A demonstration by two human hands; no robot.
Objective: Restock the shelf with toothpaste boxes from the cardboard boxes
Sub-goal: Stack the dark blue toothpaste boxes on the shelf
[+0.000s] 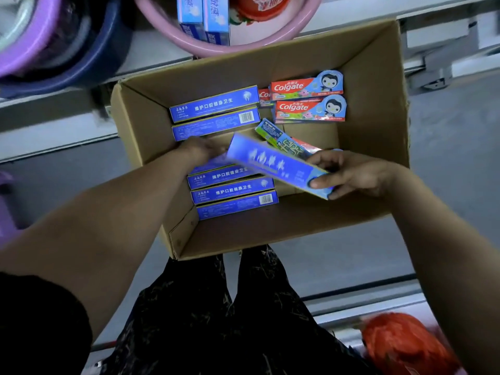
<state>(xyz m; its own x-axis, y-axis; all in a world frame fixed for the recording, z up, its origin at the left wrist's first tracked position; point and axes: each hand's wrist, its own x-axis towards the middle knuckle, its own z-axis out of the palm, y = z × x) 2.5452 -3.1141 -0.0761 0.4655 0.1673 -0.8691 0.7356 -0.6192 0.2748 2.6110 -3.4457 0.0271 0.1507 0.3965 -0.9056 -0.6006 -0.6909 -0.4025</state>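
Toothpaste box [276,165], blue, long and narrow with blurred pale lettering, tilts over the cardboard box [378,63], its near end pinched between thumb and fingers of the right hand [349,174]. The left hand [200,151] reaches among the blue boxes [232,190] packed at the carton's left; blur hides its grip. Red Colgate boxes [308,100] lie at the far right, and a green-blue box [273,133] slants under the held one. Bare cardboard floor shows along the right wall. A pink basin [162,23] sits just beyond the far edge.
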